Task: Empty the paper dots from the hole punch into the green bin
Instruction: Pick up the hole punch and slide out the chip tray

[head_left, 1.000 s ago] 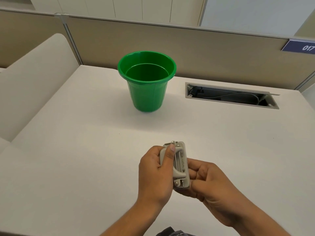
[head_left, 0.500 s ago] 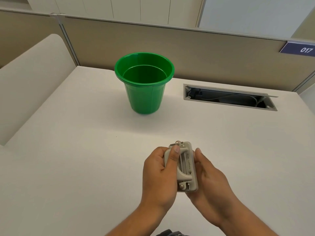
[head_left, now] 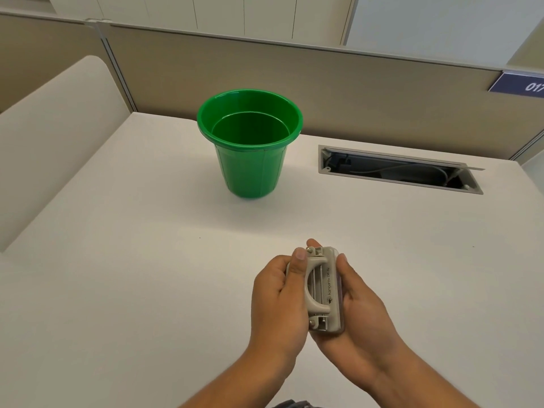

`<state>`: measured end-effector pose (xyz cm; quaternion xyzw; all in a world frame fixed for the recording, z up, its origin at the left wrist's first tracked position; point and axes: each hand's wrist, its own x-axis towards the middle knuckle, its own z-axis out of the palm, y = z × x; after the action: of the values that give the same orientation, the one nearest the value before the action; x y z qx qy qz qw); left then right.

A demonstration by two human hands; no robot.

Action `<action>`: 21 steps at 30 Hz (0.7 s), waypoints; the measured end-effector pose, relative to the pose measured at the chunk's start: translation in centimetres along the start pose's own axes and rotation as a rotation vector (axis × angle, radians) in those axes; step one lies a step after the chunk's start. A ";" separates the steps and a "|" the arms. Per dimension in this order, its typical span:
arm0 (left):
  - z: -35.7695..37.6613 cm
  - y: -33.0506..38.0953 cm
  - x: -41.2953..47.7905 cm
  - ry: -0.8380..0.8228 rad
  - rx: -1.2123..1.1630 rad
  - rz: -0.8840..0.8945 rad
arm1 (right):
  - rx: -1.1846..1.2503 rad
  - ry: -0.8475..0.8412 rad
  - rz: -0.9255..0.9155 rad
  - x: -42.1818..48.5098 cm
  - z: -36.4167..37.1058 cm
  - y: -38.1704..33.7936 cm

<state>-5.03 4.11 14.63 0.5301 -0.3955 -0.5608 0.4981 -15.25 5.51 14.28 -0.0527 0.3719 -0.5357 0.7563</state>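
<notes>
The punch [head_left: 323,290] is being clasped between the closed left hand [head_left: 279,301] and right hand [head_left: 357,313]; level carrying is being advised toward the bin [head_left: 250,160], well ahead.

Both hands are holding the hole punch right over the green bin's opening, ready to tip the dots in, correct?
Not quite. Both hands, left and right, do hold the hole punch, but the head view shows it over the bare desk, well short of the green bin, not above its opening.
</notes>
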 end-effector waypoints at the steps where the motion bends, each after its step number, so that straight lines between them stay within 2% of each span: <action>1: 0.0 0.0 0.0 -0.006 -0.028 -0.012 | 0.000 0.004 0.002 0.1 0.0 -0.1; 8: -0.4 0.5 0.2 -0.045 -0.192 -0.142 | 0.046 -0.018 0.011 0.0 0.0 -0.5; 14: -0.5 1.0 0.0 -0.009 -0.265 -0.226 | 0.083 0.012 0.026 -0.5 0.5 -0.7; 21: -1.2 1.0 -0.2 -0.075 -0.410 -0.238 | 0.107 -0.018 0.021 -1.2 1.0 -1.2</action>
<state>-3.71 4.21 15.50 0.4394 -0.2264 -0.7033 0.5109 -15.70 5.73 16.20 -0.0131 0.3366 -0.5464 0.7668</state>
